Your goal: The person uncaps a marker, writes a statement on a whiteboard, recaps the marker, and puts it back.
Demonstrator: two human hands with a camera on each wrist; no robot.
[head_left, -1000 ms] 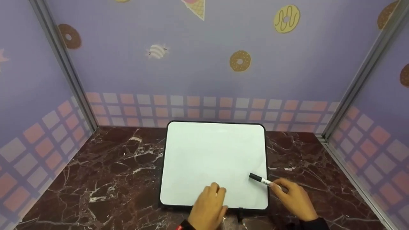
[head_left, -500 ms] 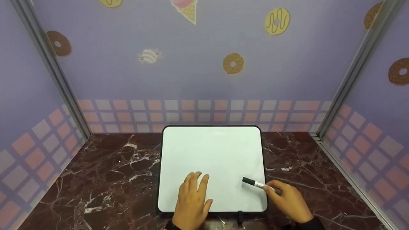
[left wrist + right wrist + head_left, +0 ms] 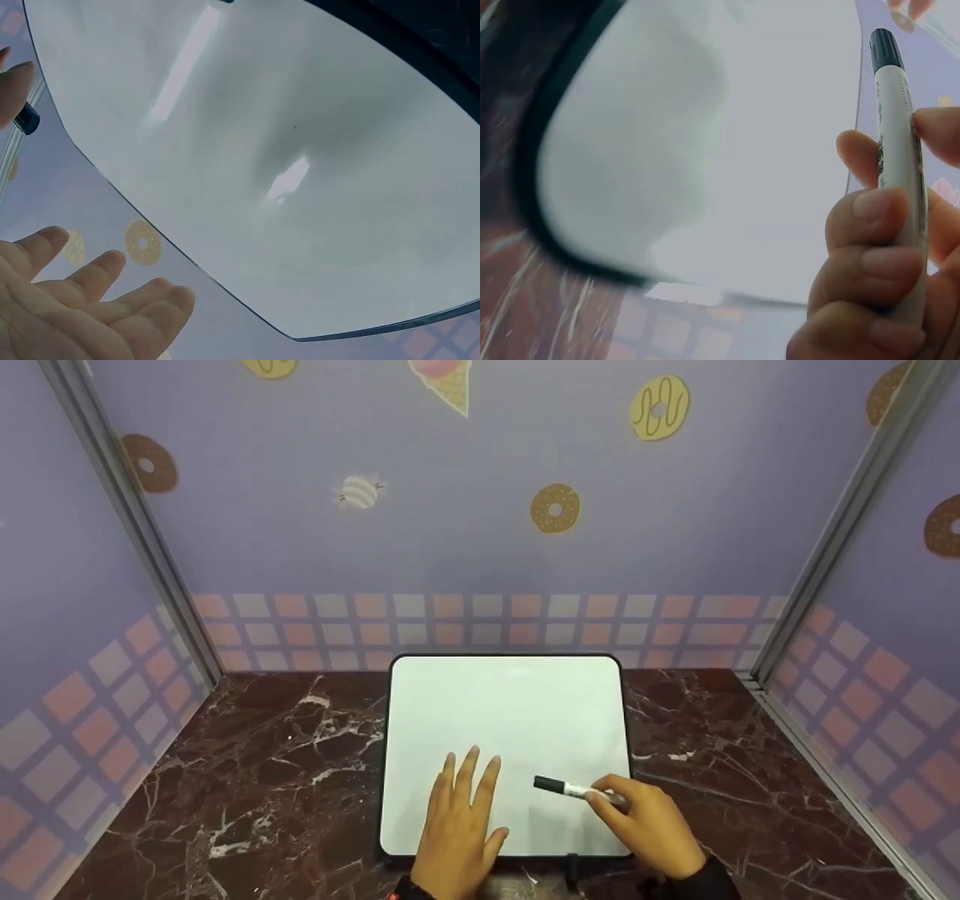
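Observation:
A whiteboard [image 3: 510,705] with a black frame stands in the middle, leaning back slightly. In front of its lower left part is my left hand [image 3: 457,829], fingers straight and spread, holding nothing. The left wrist view shows this hand [image 3: 97,300] with its palm and extended fingers beside the board's glossy surface. My right hand [image 3: 649,825] grips a marker [image 3: 576,790] before the board's lower right, the capped black end pointing left. From the right wrist, several fingers wrap the white barrel of the marker [image 3: 896,127], and its black cap is on.
A dark red marbled tabletop [image 3: 300,795] lies beneath the board. At the board's bottom edge a small black piece [image 3: 572,870] sticks out toward me. Purple patterned walls [image 3: 465,532] with grey metal corner posts [image 3: 847,517] enclose the back and sides.
My left hand has gone from bunched fingers to spread ones, moving left. My right hand has carried the marker leftward, further over the board. The head view has shifted slightly.

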